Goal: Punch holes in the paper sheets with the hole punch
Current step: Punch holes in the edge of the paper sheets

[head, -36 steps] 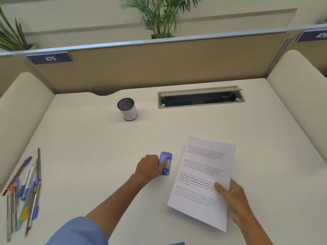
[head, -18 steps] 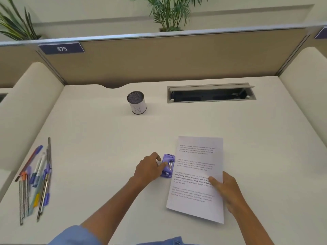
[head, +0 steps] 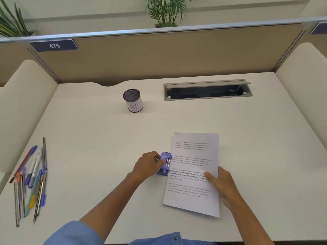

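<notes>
A small purple hole punch (head: pixel 165 163) sits on the white desk near its middle. My left hand (head: pixel 148 165) grips it from the left side. A printed paper sheet (head: pixel 193 160) lies flat just right of the punch, its left edge touching or inside the punch's slot. My right hand (head: pixel 222 184) holds the sheet's right edge, thumb on top of the text.
Several pens and pencils (head: pixel 31 177) lie at the desk's left edge. A white cylindrical cup (head: pixel 133 100) stands at the back, beside an open cable tray (head: pixel 207 90). Partition walls (head: pixel 159 53) enclose the desk on three sides.
The sheet has been turned from tilted to nearly straight and slid left until its edge meets the punch. My left hand keeps hold of the punch.
</notes>
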The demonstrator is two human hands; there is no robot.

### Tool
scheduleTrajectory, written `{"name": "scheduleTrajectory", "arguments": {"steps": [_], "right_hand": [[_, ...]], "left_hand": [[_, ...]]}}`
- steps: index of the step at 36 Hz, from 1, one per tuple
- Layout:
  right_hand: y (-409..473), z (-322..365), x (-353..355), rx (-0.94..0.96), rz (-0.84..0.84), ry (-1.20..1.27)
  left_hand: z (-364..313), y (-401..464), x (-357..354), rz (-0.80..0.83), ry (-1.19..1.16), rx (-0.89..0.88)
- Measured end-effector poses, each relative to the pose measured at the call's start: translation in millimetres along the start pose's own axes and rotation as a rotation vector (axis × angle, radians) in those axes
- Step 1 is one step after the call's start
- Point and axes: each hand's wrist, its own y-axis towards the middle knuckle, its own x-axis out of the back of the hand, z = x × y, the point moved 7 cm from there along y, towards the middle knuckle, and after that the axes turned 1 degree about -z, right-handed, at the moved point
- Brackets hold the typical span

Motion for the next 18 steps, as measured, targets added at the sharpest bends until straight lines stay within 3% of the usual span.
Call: {"name": "scheduleTrajectory", "arguments": {"steps": [18], "right_hand": [[14.3,2.8,-14.1,0.011,0.049,-0.030]], "left_hand": [[-13.5,7.5,7.6,-0.002,0.037,0.045]]}}
